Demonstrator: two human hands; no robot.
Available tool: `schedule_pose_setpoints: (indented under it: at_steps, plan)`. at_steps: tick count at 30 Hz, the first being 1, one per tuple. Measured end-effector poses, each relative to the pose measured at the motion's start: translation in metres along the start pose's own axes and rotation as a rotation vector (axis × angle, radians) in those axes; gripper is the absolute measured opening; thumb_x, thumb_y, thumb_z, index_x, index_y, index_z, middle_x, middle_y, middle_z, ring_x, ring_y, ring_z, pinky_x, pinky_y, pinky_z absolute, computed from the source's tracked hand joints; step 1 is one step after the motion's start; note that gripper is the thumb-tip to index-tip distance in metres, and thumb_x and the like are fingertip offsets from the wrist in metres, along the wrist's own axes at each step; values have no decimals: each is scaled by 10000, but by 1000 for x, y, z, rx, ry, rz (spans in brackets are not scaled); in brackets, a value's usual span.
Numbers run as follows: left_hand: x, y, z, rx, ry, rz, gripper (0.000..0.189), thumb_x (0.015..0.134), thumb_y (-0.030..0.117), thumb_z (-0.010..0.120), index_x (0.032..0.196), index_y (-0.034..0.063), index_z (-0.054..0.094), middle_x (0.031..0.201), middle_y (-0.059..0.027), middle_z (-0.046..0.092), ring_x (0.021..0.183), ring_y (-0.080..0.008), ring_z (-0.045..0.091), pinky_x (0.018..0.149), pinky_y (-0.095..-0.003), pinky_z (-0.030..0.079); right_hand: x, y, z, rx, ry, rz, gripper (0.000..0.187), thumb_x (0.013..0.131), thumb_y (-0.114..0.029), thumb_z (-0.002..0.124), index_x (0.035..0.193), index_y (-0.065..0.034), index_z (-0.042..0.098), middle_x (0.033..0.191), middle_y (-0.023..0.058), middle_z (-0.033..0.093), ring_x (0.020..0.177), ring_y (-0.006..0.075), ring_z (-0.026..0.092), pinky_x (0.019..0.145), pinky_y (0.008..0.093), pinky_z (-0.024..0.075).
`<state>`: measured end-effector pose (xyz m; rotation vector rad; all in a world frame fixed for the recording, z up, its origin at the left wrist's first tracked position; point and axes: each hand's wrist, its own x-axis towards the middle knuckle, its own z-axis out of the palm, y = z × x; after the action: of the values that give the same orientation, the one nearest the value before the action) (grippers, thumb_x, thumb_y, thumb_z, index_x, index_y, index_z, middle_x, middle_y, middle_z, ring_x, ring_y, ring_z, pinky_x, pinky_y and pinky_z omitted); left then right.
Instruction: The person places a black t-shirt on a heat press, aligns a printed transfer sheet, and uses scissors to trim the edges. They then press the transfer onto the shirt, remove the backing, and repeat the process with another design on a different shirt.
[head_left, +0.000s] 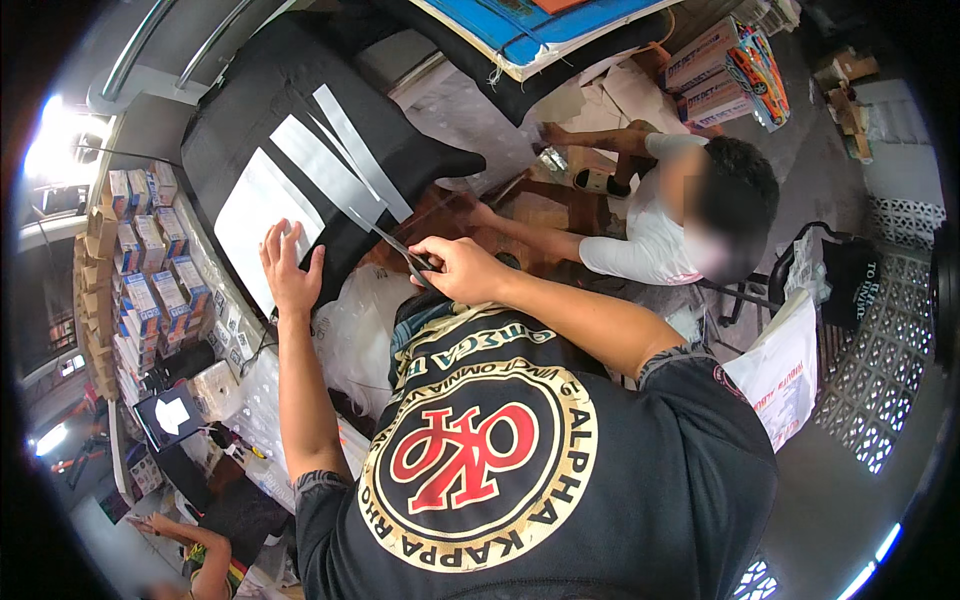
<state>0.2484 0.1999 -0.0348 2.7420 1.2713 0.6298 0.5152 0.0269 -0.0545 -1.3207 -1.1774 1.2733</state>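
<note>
My right hand (463, 271) is closed around the handles of a pair of scissors (390, 238), whose blades point up and left to the lower end of a wide white strip (322, 161). Fingers spread, my left hand (292, 262) lies on the lower right part of a larger white sheet (262, 210). A narrower white strip (360, 150) lies to the right, with a thin sliver between the two strips. Sheet and strips rest on a black cloth-covered surface (232, 127). Whether the blades touch the strip I cannot tell.
A person in a white shirt (637, 240) sits at the right, arms reaching towards the surface. Stacked small boxes (150, 277) stand at the left. A blue board (540, 37) is at the top. Clear plastic wrap (352, 330) hangs below my hands. Another person's arm (191, 536) shows lower left.
</note>
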Motion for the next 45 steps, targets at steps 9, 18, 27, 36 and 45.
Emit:
schedule_pose_setpoints:
  at_steps: [9, 18, 27, 36, 45]
  plan:
    - [-3, -6, 0, 1, -23, -25, 403, 833, 171, 750, 1221, 110, 662, 1334, -124, 583, 1296, -357, 496, 1128, -535, 302, 15, -18, 1, -1, 4, 88, 327, 909, -140, 676, 1201, -7, 614, 913, 128, 756, 774, 223, 727, 682, 334, 524]
    - [-16, 1, 6, -35, 136, -26, 208, 841, 69, 719, 1038, 132, 738, 1174, -64, 692, 1198, -294, 609, 1111, -559, 346, 40, -16, 49, 144, 46, 143, 348, 921, -148, 702, 1213, -4, 580, 749, 35, 662, 662, 73, 571, 593, 268, 466]
    - [-11, -4, 10, -101, 235, -18, 183, 818, 98, 713, 992, 153, 730, 1119, -41, 695, 1170, -333, 616, 1046, -565, 432, 45, -39, 62, 339, -142, 407, 352, 999, -135, 581, 1311, -15, 473, 922, 28, 598, 710, 93, 588, 612, 248, 533]
    - [-7, -4, 11, -96, 221, -30, 149, 832, 127, 715, 980, 142, 726, 1079, -33, 693, 1160, -333, 613, 1017, -558, 458, 53, -29, 84, 277, -142, 427, 376, 995, -209, 613, 1292, -8, 501, 845, 14, 602, 667, 77, 584, 556, 240, 521]
    - [-6, 1, 8, -92, 191, -41, 163, 841, 122, 735, 1004, 130, 737, 1094, -44, 699, 1167, -335, 617, 1027, -545, 452, 52, -30, 84, 218, -124, 428, 358, 983, -210, 640, 1268, -22, 533, 755, -16, 590, 589, 64, 565, 500, 233, 486]
